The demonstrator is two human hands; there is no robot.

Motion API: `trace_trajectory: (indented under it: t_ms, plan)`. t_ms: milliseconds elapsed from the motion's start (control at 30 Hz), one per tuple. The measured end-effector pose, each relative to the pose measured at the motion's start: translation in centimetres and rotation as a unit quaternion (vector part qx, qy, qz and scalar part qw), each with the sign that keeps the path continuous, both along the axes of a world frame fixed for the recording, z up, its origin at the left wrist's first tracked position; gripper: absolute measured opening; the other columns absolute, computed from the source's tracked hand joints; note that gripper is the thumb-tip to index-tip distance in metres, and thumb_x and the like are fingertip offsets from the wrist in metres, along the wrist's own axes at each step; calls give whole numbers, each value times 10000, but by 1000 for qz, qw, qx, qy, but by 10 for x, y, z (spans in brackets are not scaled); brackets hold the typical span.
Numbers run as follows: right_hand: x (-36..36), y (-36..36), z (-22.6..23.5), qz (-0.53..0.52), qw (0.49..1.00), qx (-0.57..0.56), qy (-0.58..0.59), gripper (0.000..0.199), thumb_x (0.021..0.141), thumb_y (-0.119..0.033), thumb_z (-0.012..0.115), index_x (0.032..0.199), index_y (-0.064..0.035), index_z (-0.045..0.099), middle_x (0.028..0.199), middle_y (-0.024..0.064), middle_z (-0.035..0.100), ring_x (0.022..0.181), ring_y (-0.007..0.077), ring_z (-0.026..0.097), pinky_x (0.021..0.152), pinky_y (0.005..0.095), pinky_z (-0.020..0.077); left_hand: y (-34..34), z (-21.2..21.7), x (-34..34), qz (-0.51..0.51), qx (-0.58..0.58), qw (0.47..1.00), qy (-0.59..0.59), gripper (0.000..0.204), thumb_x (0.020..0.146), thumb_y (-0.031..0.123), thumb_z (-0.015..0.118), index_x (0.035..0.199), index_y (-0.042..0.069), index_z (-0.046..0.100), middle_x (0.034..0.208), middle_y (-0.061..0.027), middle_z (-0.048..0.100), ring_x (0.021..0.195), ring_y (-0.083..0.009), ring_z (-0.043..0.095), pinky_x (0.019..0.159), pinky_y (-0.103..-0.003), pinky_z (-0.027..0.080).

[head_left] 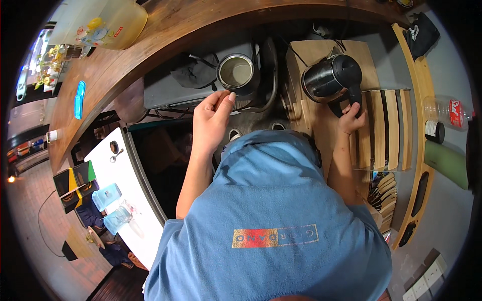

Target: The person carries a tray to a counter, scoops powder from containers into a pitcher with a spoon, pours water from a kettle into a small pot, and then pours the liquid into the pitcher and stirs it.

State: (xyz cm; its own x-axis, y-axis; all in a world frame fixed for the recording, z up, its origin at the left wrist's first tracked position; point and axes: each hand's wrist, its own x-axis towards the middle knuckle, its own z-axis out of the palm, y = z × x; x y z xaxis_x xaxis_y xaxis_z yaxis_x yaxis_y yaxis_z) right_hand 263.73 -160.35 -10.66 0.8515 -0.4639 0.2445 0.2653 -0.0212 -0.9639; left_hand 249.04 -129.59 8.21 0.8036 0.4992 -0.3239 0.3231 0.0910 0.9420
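My right hand grips the black handle of a steel electric kettle that stands on a wooden board. My left hand is raised with thumb and fingers pinched together, just below the rim of a round metal pot. Whether the fingers hold something small or touch the pot, I cannot tell. The pot is open and looks empty. My blue shirt fills the lower middle of the view.
A curved wooden counter runs across the top, bearing a yellow-tinted plastic container and a blue flat object. A striped wooden rack lies right of the kettle. Bottles stand at far right. A white table with plastic tubs sits at left.
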Motion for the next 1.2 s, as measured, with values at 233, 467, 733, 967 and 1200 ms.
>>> trace_trajectory:
  t_ms: [233,467,733,967,1200]
  plan:
    - [-11,-7,17,-48,985,-158,-50,379,912,-267,587,1135,29,508,1025,124,550,877,190,526,762,300,430,-3,-10,-4,-13,37,999,13,286,909,187,645,1016,-79,639,794,-7,623,719,-41,513,646,-198,419]
    - [1,15,84,-40,919,-272,-283,324,849,-112,623,1079,12,431,1042,144,477,933,266,486,867,376,403,-8,-16,-21,15,51,999,-8,243,923,199,630,1005,-29,642,663,77,480,542,2,360,469,-191,251]
    - [16,85,112,143,867,-306,-365,238,757,-52,694,919,-82,521,921,67,532,875,223,496,781,316,432,-10,-18,-76,163,33,986,21,207,933,182,613,1017,-6,633,662,93,433,513,20,311,438,-178,200]
    - [-8,153,106,259,844,-296,-366,206,745,-46,705,879,-97,557,886,54,573,867,238,531,804,339,406,-8,-14,-151,308,4,951,36,238,926,173,623,1063,-22,628,684,75,478,501,23,329,425,-170,208]
    - [-67,239,120,348,830,-241,-363,145,749,5,687,840,-39,583,843,97,599,770,244,561,765,347,432,13,-22,-249,404,32,914,5,207,902,130,639,1008,-47,646,748,49,558,657,-12,442,572,-186,363]
